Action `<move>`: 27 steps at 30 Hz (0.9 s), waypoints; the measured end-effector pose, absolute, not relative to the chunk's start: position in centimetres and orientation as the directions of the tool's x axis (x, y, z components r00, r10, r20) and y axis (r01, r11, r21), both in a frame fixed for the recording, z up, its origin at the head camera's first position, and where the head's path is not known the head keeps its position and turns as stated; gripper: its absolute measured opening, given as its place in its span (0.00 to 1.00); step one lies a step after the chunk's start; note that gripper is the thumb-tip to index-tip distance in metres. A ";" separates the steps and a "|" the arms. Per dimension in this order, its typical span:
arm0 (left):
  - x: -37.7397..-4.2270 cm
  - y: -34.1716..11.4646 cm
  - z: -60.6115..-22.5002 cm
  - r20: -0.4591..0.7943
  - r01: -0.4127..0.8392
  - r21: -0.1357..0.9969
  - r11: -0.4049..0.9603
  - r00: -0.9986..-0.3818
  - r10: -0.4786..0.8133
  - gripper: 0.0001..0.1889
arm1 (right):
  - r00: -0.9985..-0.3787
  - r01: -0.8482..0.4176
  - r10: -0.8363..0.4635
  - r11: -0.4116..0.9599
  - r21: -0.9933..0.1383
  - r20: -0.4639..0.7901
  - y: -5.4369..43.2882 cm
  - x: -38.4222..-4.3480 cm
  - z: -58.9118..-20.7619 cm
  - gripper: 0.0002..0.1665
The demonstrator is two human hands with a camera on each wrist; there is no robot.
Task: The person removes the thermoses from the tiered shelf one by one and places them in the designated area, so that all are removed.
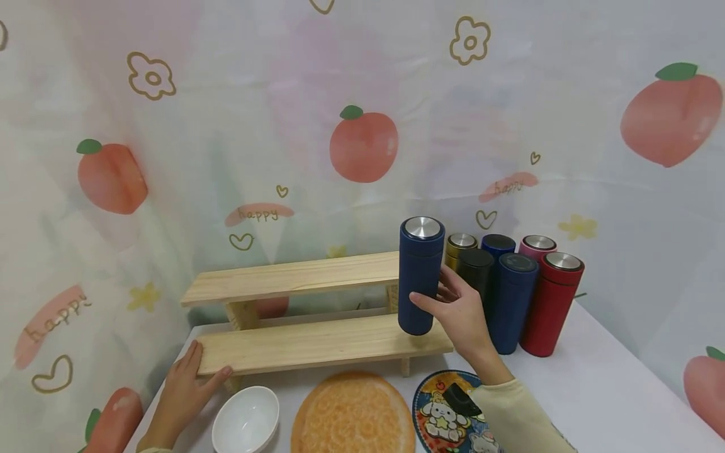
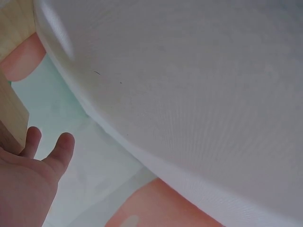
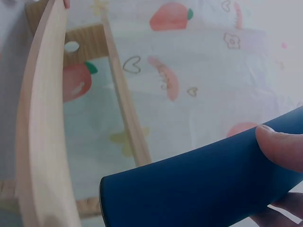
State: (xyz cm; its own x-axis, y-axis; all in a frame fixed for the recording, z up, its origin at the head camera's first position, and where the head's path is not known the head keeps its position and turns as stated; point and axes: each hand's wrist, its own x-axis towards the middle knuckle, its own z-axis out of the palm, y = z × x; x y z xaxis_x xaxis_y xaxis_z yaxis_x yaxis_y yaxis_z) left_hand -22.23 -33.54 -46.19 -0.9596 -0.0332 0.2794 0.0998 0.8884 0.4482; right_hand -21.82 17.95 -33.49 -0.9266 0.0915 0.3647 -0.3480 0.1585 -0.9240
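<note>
In the head view my right hand (image 1: 461, 308) grips a navy blue thermos (image 1: 418, 277) with a silver lid. The thermos is upright, in front of the right end of a two-tier wooden shelf; I cannot tell if its base touches the lower board (image 1: 323, 340). In the right wrist view the thumb (image 3: 279, 144) lies along the blue thermos (image 3: 203, 184), with other fingers below. My left hand (image 1: 184, 390) rests against the left end of the lower board. In the left wrist view the left hand (image 2: 28, 189) has straight fingers beside the wood (image 2: 12, 116); its thumb is hidden.
Right of the shelf, several thermoses stand together, among them a red one (image 1: 552, 305) and a blue one (image 1: 511, 302). In front lie a white bowl (image 1: 246, 418), a round orange mat (image 1: 352, 418) and a cartoon-print round mat (image 1: 442, 412). The upper board (image 1: 294, 277) runs behind.
</note>
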 end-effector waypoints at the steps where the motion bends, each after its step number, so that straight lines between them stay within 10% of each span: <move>1: -22.2 -33.6 -46.2 0.276 0.097 0.451 0.887 -0.960 -0.036 0.55 | -0.928 -0.341 0.099 0.164 -0.926 0.359 18.3 -21.6 -33.6 0.44; 27: -22.0 -33.7 -45.5 0.185 0.061 0.458 0.887 -0.982 -0.028 0.57 | -0.911 -0.210 0.290 0.282 -0.936 0.292 24.4 -18.1 -37.8 0.47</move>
State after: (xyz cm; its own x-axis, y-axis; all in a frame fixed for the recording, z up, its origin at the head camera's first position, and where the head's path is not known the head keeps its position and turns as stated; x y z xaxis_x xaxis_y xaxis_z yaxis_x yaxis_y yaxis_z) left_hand -22.04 -33.70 -45.54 -0.9824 -0.0283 0.1848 0.0606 0.8870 0.4577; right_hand -18.11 24.44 -37.79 -0.9114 0.2903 0.2918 -0.2101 0.2815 -0.9363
